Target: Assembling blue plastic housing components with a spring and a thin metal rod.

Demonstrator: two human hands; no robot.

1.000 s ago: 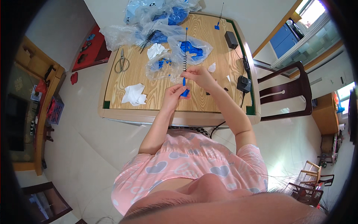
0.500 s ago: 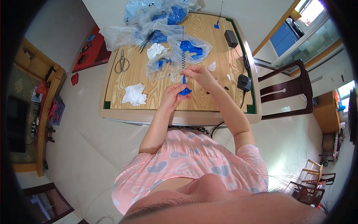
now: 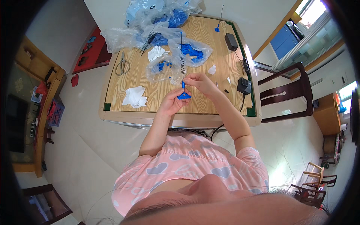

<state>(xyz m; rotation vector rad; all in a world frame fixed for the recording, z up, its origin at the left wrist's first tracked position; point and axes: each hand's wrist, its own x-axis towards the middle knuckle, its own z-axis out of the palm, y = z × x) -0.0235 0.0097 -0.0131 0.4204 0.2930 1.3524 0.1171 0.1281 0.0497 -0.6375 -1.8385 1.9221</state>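
Near the front middle of the table, my left hand (image 3: 173,102) pinches a small blue plastic stand (image 3: 184,96) with a flat base and a short stem. My right hand (image 3: 198,83) closes its fingertips on the black coiled spring wire (image 3: 182,64), at its lower end just above the stem. The wire rises away from me and has a blue tip. Whether it sits inside the stem cannot be made out, as fingers cover the joint. Beyond my hands lies an open clear bag (image 3: 162,71) with small blue parts, next to another bag holding larger blue pieces (image 3: 193,51).
Scissors (image 3: 122,66) and crumpled white paper (image 3: 135,96) lie at the left. Behind are black spring wires (image 3: 149,40) and plastic bags (image 3: 123,37). A similar blue stand with wire (image 3: 217,29), a white bulb-shaped piece (image 3: 212,69) and a black box-shaped device (image 3: 244,86) are toward the right.
My left hand has turned the stand so its base shows more fully. The wire has tilted slightly left, and my right fingertips have come down closer to the stem.
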